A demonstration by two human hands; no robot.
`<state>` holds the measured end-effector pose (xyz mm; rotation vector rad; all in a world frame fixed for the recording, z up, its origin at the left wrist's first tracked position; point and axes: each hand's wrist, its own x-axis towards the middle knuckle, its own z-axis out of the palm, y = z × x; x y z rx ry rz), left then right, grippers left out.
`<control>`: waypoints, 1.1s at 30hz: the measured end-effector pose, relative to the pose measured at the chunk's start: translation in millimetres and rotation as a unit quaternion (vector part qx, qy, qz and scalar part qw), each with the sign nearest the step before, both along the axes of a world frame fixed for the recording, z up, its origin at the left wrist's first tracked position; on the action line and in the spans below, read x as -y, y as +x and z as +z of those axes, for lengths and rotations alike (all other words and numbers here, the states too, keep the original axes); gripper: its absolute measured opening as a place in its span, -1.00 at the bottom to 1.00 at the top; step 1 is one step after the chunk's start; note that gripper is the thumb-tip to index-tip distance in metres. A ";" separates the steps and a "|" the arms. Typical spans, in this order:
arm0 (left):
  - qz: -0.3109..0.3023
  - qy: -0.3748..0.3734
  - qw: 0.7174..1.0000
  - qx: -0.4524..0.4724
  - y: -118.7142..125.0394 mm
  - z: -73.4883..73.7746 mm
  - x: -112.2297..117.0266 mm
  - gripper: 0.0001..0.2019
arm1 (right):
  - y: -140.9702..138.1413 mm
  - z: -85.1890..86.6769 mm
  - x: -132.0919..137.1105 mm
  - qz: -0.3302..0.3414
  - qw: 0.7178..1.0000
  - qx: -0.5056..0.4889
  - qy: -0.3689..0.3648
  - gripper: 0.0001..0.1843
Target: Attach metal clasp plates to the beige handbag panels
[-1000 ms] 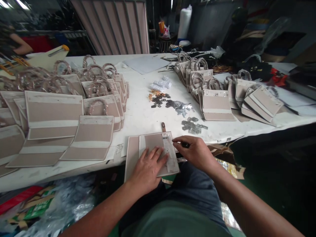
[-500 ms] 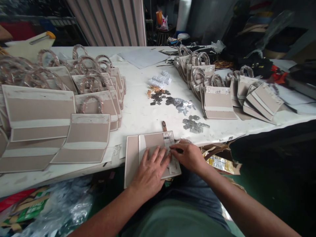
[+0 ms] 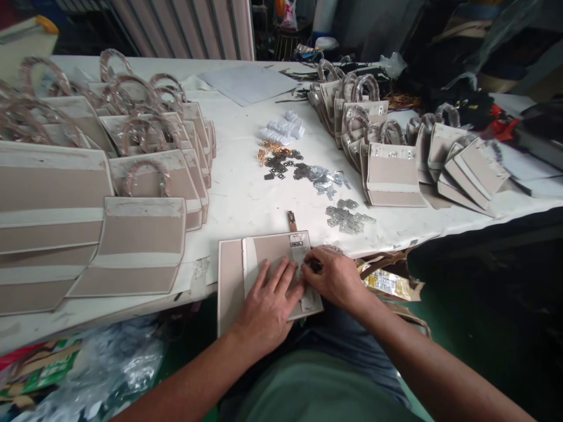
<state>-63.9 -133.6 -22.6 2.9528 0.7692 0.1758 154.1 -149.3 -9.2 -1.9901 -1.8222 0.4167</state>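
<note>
On the table, the left hand pins a beige bag panel with spread fingers, steadying it for the right hand, fingers pinched.

The right hand hides what its fingers pinch on the beige panel; the metal pieces are too small to tell apart, and the stacked bag panels run off the picture's left edge.

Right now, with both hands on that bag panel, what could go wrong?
The bag panel sticks out past the table edge, so it might slide off if the left hand lifts. The small dark object pinched in the right hand could slip and mark the pale panel. The loose metal pieces nearby could get knocked about.
</note>
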 end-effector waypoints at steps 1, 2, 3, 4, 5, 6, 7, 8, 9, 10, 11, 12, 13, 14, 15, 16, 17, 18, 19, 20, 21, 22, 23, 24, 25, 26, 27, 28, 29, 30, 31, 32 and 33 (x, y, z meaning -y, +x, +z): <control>0.001 -0.002 1.000 0.001 0.6 0.2 -0.1 -0.33 | -0.5 0.5 -1.1 -0.004 1.000 0.004 -0.007 -0.90; 0.003 -0.003 1.000 0.003 1.2 0.6 -0.1 -0.34 | -0.9 1.1 -2.3 -0.008 1.000 0.009 -0.015 -0.89; 0.005 -0.005 1.000 0.004 1.9 1.0 0.0 -0.36 | -1.4 1.6 -3.3 -0.010 1.000 0.015 -0.021 -0.89; 0.007 -0.007 1.000 0.004 2.7 1.5 0.2 -0.37 | -1.9 2.0 -4.1 -0.011 0.999 0.021 -0.026 -0.88; 0.008 -0.008 1.000 0.003 3.3 2.0 0.4 -0.38 | -2.4 2.3 -4.6 -0.011 0.999 0.027 -0.029 -0.87; 0.008 -0.010 1.000 0.001 3.9 2.4 0.7 -0.38 | -2.9 2.4 -4.9 -0.011 0.999 0.032 -0.029 -0.88; 0.008 -0.010 1.000 -0.001 4.4 2.6 0.9 -0.39 | -3.5 2.2 -4.8 -0.011 0.999 0.037 -0.028 -0.89; 0.008 -0.011 1.000 -0.003 4.7 2.8 1.1 -0.39 | -4.0 1.9 -4.6 -0.011 0.999 0.040 -0.025 -0.90; 0.008 -0.013 1.000 -0.005 5.0 2.9 1.3 -0.39 | -4.5 1.3 -4.2 -0.010 0.999 0.041 -0.022 -0.91; 0.010 -0.015 1.000 -0.006 5.1 3.0 1.4 -0.39 | -4.9 0.5 -3.9 -0.008 0.999 0.040 -0.018 -0.92; 0.012 -0.017 1.000 -0.007 5.2 3.2 1.4 -0.39 | -5.3 -0.4 -3.7 -0.006 0.999 0.038 -0.014 -0.92; 0.013 -0.018 1.000 -0.007 5.1 3.6 1.4 -0.39 | -5.5 -1.3 -3.6 -0.005 0.999 0.035 -0.010 -0.92; 0.014 -0.019 1.000 -0.007 5.1 4.1 1.4 -0.39 | -5.7 -2.3 -3.6 -0.003 0.999 0.032 -0.007 -0.92; 0.013 -0.019 1.000 -0.007 4.9 4.7 1.4 -0.39 | -5.7 -3.2 -3.8 -0.002 1.000 0.029 -0.004 -0.92; 0.013 -0.019 1.000 -0.006 4.7 5.4 1.4 -0.39 | -5.4 -4.0 -4.0 -0.001 1.000 0.027 -0.002 -0.92; 0.013 -0.018 1.000 -0.006 4.5 6.0 1.4 -0.39 | -4.8 -4.6 -4.0 -0.001 1.000 0.025 -0.001 -0.92; 0.014 -0.018 1.000 -0.006 4.2 6.4 1.5 -0.39 | -3.9 -5.1 -3.8 -0.002 1.000 0.021 0.000 -0.92; 0.015 -0.017 1.000 -0.005 3.8 6.5 1.6 -0.38 | -2.5 -5.4 -3.3 0.000 1.000 0.015 0.001 -0.92; 0.015 -0.016 1.000 -0.003 3.4 6.2 1.8 -0.36 | -0.8 -5.5 -2.3 0.005 1.000 0.003 0.001 -0.92; 0.014 -0.015 1.000 0.001 2.9 5.4 2.0 -0.34 | 1.0 -5.4 -0.8 0.013 1.000 -0.014 0.001 -0.92; 0.013 -0.013 1.000 0.004 2.5 4.3 2.3 -0.33 | 2.8 -5.1 1.0 0.023 0.999 -0.032 0.000 -0.92; 0.011 -0.011 1.000 0.008 2.1 2.9 2.6 -0.31 | 4.3 -4.9 3.1 0.031 0.998 -0.047 -0.001 -0.91; 0.010 -0.009 1.000 0.011 1.8 1.5 2.9 -0.31 | 5.3 -4.6 5.2 0.038 0.998 -0.056 -0.002 -0.89; 0.009 -0.007 1.000 0.013 1.5 0.1 3.2 -0.32 | 5.7 -4.5 7.1 0.038 0.998 -0.058 -0.003 -0.86; 0.009 -0.006 1.000 0.015 1.3 -1.0 3.4 -0.32 | 5.5 -4.5 8.7 0.032 0.998 -0.053 -0.003 -0.84; 0.009 -0.005 1.000 0.015 1.2 -1.8 3.4 -0.33 | 4.6 -4.7 9.9 0.025 0.999 -0.046 -0.004 -0.82; 0.009 -0.006 1.000 0.014 1.1 -2.2 3.4 -0.34 | 3.2 -5.0 10.5 0.017 0.999 -0.039 -0.006 -0.81; 0.008 -0.006 1.000 0.012 1.1 -2.3 3.2 -0.36 | 1.6 -5.2 10.7 0.009 0.999 -0.034 -0.007 -0.81; 0.007 -0.007 1.000 0.011 1.2 -2.3 2.9 -0.37 | -0.1 -5.4 10.5 0.004 1.000 -0.029 -0.007 -0.82; 0.005 -0.007 1.000 0.010 1.4 -2.2 2.6 -0.38 | -1.8 -5.4 9.9 0.000 1.000 -0.024 -0.007 -0.82; 0.004 -0.007 1.000 0.011 1.6 -2.1 2.2 -0.40 | -3.4 -5.3 9.2 -0.001 1.000 -0.020 -0.007 -0.82; 0.004 -0.007 1.000 0.015 1.9 -2.3 1.9 -0.41 | -4.7 -5.0 8.3 -0.003 1.000 -0.016 -0.007 -0.83; 0.005 -0.006 1.000 0.019 2.2 -2.6 1.6 -0.42 | -5.8 -4.5 7.4 -0.005 1.000 -0.012 -0.008 -0.83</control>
